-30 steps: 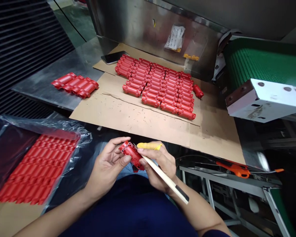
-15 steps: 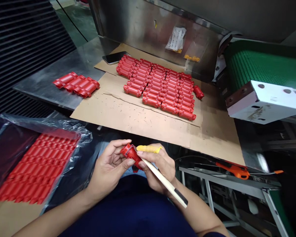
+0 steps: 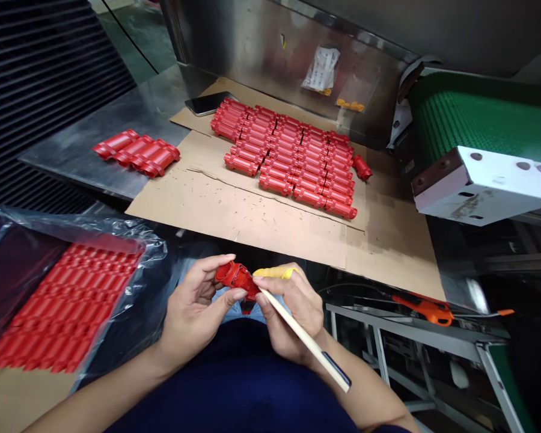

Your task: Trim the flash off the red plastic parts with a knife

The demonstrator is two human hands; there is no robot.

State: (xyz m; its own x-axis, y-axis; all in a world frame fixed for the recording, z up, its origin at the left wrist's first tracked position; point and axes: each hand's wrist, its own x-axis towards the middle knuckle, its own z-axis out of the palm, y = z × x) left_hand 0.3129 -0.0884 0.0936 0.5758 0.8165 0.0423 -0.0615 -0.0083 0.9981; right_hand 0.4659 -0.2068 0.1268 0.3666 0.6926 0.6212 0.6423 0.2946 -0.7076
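My left hand [image 3: 198, 307] pinches a small red plastic part [image 3: 235, 278] between thumb and fingers, over my lap. My right hand [image 3: 293, 310] grips a thin cream-handled tool [image 3: 304, 340] whose tip rests against the part; its index finger wears a yellow finger cot [image 3: 273, 272]. Rows of matching red parts [image 3: 293, 157] lie on a cardboard sheet [image 3: 261, 216] ahead. A smaller group of red parts [image 3: 137, 153] sits on the steel tabletop at the left.
A plastic-lined box of red parts [image 3: 58, 304] stands at my left. A phone [image 3: 206, 103] lies at the cardboard's far corner. A green conveyor [image 3: 478, 120] with a white end block fills the right. An orange cutter [image 3: 426, 308] rests on a lower frame.
The red part has been turned in my left fingers, from its flat open face toward me to its edge. The tool's handle has dropped slightly lower at the right.
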